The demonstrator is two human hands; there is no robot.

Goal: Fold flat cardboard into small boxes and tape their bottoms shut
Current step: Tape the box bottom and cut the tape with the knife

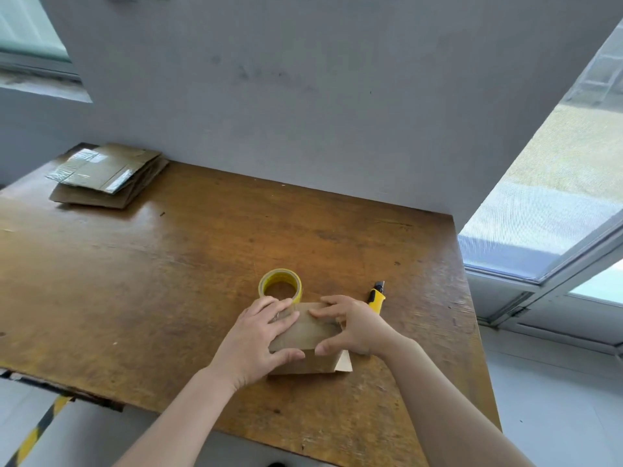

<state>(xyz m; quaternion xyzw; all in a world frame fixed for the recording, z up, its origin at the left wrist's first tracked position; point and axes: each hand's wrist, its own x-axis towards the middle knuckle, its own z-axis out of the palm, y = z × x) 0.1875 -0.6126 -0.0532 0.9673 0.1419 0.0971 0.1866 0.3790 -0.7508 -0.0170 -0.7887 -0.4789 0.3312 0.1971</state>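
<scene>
A small brown cardboard box stands on the wooden table near its front edge. My left hand presses on the box's left side and top. My right hand grips the right side, fingers laid over the top flaps. One light-coloured flap sticks out at the box's lower right. Just behind the box stands a yellow roll of tape. A yellow utility knife lies to the right of my right hand. Flat cardboard pieces are stacked at the table's far left corner.
A grey wall rises directly behind the table. To the right the table ends at a window frame. A yellow-and-black striped bar runs below the table's front left edge.
</scene>
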